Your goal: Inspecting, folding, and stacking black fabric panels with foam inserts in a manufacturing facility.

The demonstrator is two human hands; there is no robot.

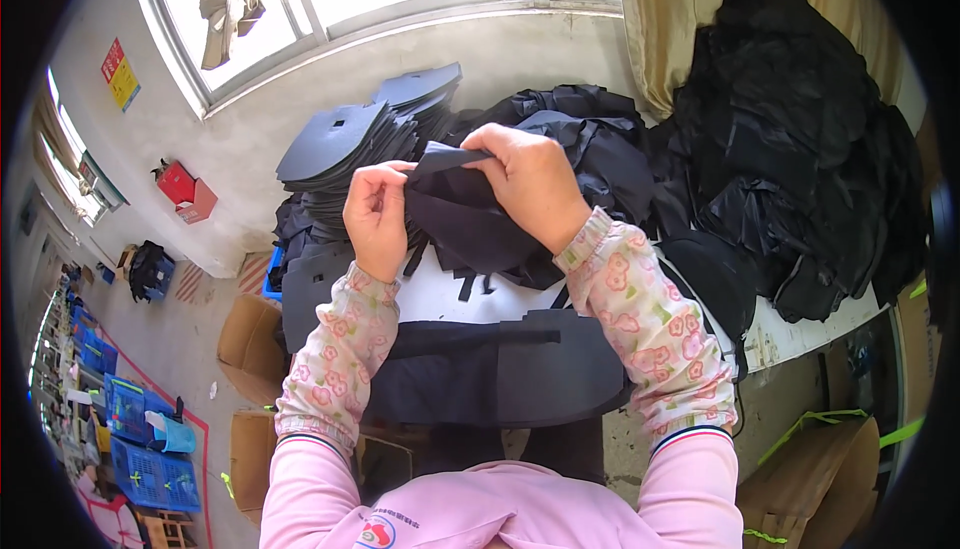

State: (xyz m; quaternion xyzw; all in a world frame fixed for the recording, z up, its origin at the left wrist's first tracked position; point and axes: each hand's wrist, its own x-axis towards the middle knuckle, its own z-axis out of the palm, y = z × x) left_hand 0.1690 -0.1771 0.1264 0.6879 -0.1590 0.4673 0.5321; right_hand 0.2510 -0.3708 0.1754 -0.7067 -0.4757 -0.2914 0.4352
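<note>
Both my hands hold up a black fabric piece (pixel 465 211) above the white table (pixel 435 294). My left hand (pixel 378 217) pinches its left corner between thumb and fingers. The top edge, folded over, is gripped by my right hand (pixel 532 177), and the rest of the cloth hangs down below. Nearer to me, a flat dark panel with rounded ends (pixel 560 369) lies along the table's front edge, with black cloth and a strap across it. Short black strips (pixel 466 287) rest on the white surface just under the held fabric.
Stacks of grey-black cut panels (pixel 335 144) stand at the back left. A black cloth heap (pixel 590 139) lies behind my hands, and a taller pile (pixel 790 139) fills the right side. Cardboard boxes (pixel 252 349) stand left of the table; another box (pixel 815 479) is at the lower right.
</note>
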